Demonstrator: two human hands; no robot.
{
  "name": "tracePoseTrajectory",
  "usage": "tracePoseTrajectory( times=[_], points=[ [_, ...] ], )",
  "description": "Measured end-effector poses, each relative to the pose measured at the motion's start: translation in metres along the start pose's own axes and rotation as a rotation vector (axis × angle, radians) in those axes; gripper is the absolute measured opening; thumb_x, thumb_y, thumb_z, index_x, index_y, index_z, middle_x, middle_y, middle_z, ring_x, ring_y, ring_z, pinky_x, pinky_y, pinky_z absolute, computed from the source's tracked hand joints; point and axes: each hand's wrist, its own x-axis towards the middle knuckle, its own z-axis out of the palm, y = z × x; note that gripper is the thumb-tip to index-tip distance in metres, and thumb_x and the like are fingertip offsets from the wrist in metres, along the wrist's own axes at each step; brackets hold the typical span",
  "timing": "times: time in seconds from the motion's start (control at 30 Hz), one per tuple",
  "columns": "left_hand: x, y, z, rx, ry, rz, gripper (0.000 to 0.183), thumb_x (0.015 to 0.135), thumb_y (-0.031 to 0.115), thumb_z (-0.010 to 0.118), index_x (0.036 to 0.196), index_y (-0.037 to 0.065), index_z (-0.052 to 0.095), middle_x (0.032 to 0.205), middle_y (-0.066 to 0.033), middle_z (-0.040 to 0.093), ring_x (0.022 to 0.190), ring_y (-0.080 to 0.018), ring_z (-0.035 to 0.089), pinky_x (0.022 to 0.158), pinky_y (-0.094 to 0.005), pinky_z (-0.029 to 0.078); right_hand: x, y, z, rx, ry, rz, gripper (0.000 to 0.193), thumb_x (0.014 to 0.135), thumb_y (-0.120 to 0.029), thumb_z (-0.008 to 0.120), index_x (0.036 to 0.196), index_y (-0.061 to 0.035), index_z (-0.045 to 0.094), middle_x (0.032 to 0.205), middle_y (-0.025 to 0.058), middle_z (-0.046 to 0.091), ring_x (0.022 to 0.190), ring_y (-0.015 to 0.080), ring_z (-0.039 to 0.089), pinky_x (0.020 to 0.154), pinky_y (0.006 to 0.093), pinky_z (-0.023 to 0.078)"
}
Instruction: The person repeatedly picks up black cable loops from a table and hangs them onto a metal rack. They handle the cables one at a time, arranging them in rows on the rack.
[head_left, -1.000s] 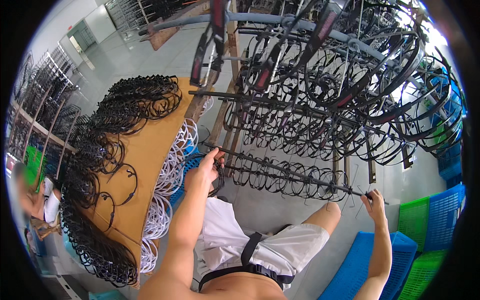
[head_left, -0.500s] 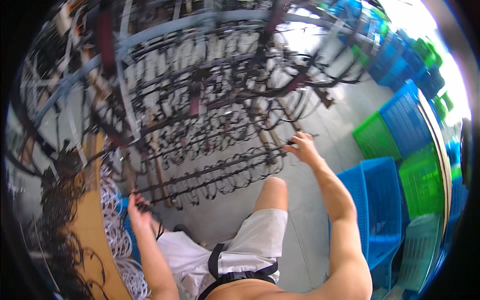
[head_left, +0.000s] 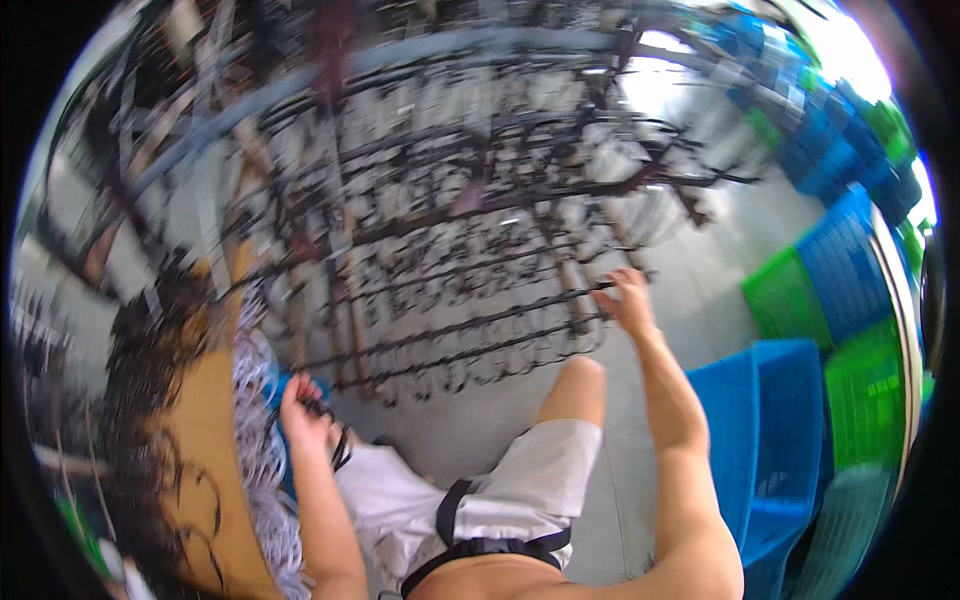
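A large rack of dark rods hung with black wire-like loops (head_left: 480, 270) stands in front of me, blurred by motion. My right hand (head_left: 630, 303) has its fingers closed around the right end of a long black rod (head_left: 450, 330) low on the rack's near side. My left hand (head_left: 308, 412) is beside that rod's left end, its fingers curled on a small bunch of black looped pieces (head_left: 343, 447). Some of the loops dangle below the palm; their exact kind is too blurred to tell.
To my left, a tan board (head_left: 195, 440) carries a heap of black pieces (head_left: 150, 350), with bundles of white rings (head_left: 262, 480) along its edge. Blue crates (head_left: 720, 410) and green crates (head_left: 862, 390) stand on the right. The rack's crossbars and uprights fill the far side.
The whole view has shifted, with the scene sliding right and slightly down. Both hands keep about the same place relative to the rod and still grip.
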Motion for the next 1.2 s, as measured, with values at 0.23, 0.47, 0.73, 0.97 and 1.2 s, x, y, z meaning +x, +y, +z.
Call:
tracePoseTrajectory(
  times=[0.23, 0.47, 0.73, 0.97, 1.2],
  points=[
    [-0.137, 0.006, -0.021, -0.067, -0.132, 0.484, 0.011, 0.093, 0.015, 0.054, 0.095, 0.004, 0.053, 0.098, -0.0099, 0.058, 0.089, -0.0202, 0.059, 0.083, -0.0352, 0.05, -0.092, -0.193, -0.062, 0.422, 0.101, 0.328, 0.013, 0.086, -0.007, 0.055, 0.097, -0.0005, 0.054, 0.094, 0.0125, 0.05, 0.089, 0.0252, 0.048, 0.078, 0.0359, 0.04],
    [-0.182, -0.023, -0.004, 0.827, -0.982, 1.129, 0.03, 0.08, 0.021, 0.073, 0.102, 0.006, 0.059, 0.096, -0.0103, 0.053, 0.099, -0.0304, 0.055, 0.087, -0.0402, 0.047, -0.126, -0.401, -0.089, 1.952, -1.057, 1.264, 0.048, 0.1, -0.044, 0.034, 0.112, -0.0022, 0.053, 0.097, 0.0089, 0.06, 0.086, 0.0191, 0.06, 0.074, 0.0324, 0.051],
    [-0.181, -0.026, -0.013, 1.16, -1.113, 1.388, 0.045, 0.078, 0.046, 0.064, 0.118, 0.026, 0.06, 0.12, -0.01, 0.05, 0.109, -0.0307, 0.044, 0.097, -0.0485, 0.041, -0.117, -0.387, -0.088, 1.976, -1.373, 1.145, 0.034, 0.1, -0.032, 0.041, 0.129, -0.0155, 0.045, 0.115, 0.0039, 0.054, 0.099, 0.0138, 0.057, 0.069, 0.0234, 0.051],
    [-0.171, -0.021, -0.011, 1.316, -1.331, 1.438, 0.037, 0.078, 0.021, 0.069, 0.114, 0.024, 0.061, 0.117, -0.0068, 0.056, 0.103, -0.0283, 0.056, 0.082, -0.0365, 0.05, -0.125, -0.372, -0.08, 1.721, -1.089, 1.004, 0.024, 0.098, -0.018, 0.044, 0.116, -0.004, 0.052, 0.093, 0.0039, 0.058, 0.074, 0.0105, 0.057, 0.061, 0.0235, 0.048],
    [-0.149, -0.032, -0.015, 1.182, -1.181, 1.141, 0.047, 0.067, -0.002, 0.061, 0.113, 0.007, 0.061, 0.078, -0.0063, 0.061, 0.067, -0.0263, 0.058, 0.064, -0.0354, 0.049, -0.087, -0.297, -0.117, 2.294, -1.046, 1.194, 0.021, 0.087, -0.012, 0.054, 0.107, -0.0078, 0.049, 0.094, 0.0032, 0.051, 0.07, 0.0205, 0.054, 0.06, 0.0347, 0.052]
  ],
)
